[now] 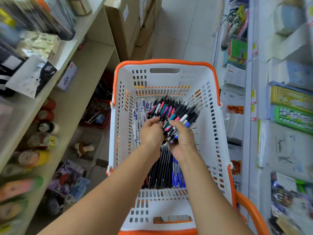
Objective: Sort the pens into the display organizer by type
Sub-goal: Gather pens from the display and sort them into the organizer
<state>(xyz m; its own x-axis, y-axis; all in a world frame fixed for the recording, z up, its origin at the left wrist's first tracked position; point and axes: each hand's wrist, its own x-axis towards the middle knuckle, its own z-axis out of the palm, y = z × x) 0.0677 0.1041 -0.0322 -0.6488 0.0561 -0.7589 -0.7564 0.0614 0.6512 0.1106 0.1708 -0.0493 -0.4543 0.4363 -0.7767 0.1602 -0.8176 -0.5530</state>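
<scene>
- Head view: a fanned bundle of grip pens (176, 116) is clamped by the right hand (182, 141) over the white basket (211, 92); bundle tips point to 1 o'clock.
- Left hand (151, 129), at 9 o'clock of the bundle, is curled on its near ends.
- Risk: loose fan, pens can be dropped back among the black pens (160, 168) and blue pens (177, 175), and types remixed.
- Display organizer is not seen.
</scene>
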